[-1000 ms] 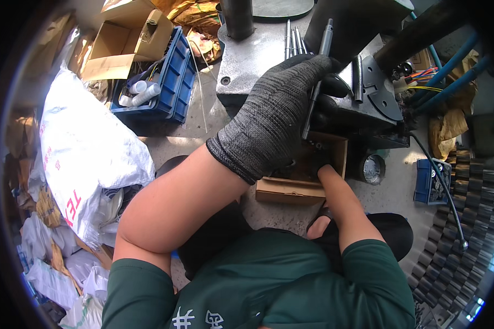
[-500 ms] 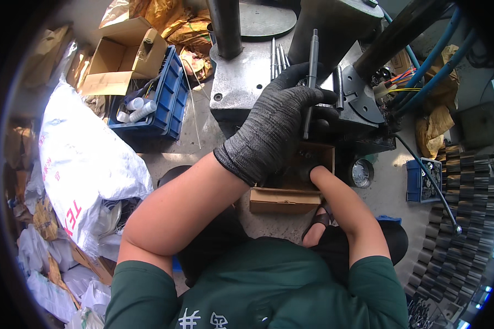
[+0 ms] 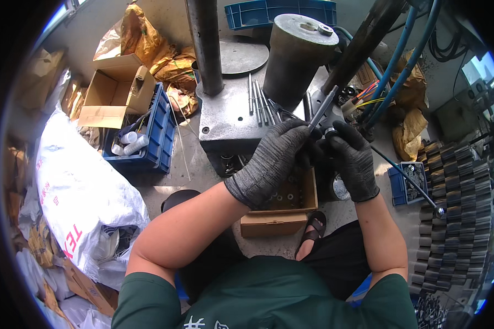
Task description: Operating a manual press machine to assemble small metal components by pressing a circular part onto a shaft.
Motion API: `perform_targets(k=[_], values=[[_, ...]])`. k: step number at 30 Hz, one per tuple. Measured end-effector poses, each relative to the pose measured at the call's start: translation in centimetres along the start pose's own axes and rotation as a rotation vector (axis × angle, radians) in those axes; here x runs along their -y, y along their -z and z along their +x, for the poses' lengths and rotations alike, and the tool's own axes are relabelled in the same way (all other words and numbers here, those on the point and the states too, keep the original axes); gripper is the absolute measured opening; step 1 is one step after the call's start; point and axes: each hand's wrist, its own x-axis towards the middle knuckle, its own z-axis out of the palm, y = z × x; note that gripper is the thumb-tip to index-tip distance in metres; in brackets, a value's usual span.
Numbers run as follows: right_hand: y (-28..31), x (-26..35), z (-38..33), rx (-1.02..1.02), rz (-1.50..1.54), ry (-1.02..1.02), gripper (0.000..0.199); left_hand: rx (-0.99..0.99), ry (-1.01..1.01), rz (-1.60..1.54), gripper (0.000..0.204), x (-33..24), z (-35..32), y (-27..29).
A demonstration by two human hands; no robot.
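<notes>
My left hand (image 3: pixel 274 159), in a grey knitted glove, is closed around a slim metal shaft (image 3: pixel 324 105). The shaft slants up and to the right, its narrower end uppermost. Beside it, my gloved right hand (image 3: pixel 358 162) pinches a small round metal piece (image 3: pixel 330 131) between thumb and fingers; its exact shape is partly hidden. Both hands are close together above an open cardboard box (image 3: pixel 274 225) with loose washers (image 3: pixel 280 196) in it. Several similar shafts (image 3: pixel 260 101) lie on the steel press bed (image 3: pixel 225 123) just beyond.
A thick steel cylinder (image 3: pixel 299 60) and an upright column (image 3: pixel 203 49) stand on the press. Blue hoses (image 3: pixel 417 60) run at the right. A rod with a round end (image 3: pixel 406 175) juts over a blue bin (image 3: pixel 403 192). Stacked metal parts (image 3: pixel 450 219) line the right; a white sack (image 3: pixel 82 186) sits left.
My right hand has come up out of the cardboard box with a small round metal piece. My left hand has lowered the shaft and tilted it to the right; the view has shifted.
</notes>
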Motion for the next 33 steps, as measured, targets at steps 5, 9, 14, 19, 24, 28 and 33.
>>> perform_targets(k=[5, 9, 14, 19, 24, 28, 33], values=[[0.4, 1.3, 0.0, 0.079, 0.235, 0.043, 0.033, 0.028, -0.037, 0.102, 0.023, 1.0, 0.1, -0.7], [0.0, 1.8, -0.4, 0.009, 0.341, 0.062, 0.034, 0.045, -0.031, 0.404, 0.026, 1.1, 0.4, -0.2], [-0.5, 2.1, -0.8, 0.003, 0.324, 0.145, 0.036, 0.043, -0.044, 0.512, 0.028, 1.5, 0.6, 0.0], [0.2, 1.9, -0.7, 0.046, 0.255, 0.233, 0.029, 0.025, -0.117, 0.638, 0.026, 1.8, 1.0, 0.1], [1.1, 2.2, -0.2, 0.03, 0.236, 0.265, 0.025, 0.013, -0.143, 0.572, 0.023, 2.0, 1.0, -0.2], [0.8, 2.2, 0.0, 0.035, 0.543, -0.055, 0.027, 0.007, -0.181, 0.622, 0.021, 2.1, 1.0, -0.5], [-0.2, 1.7, -0.6, 0.032, 0.179, 0.129, 0.04, 0.036, -0.218, 0.58, 0.022, 2.0, 0.9, -0.8]])
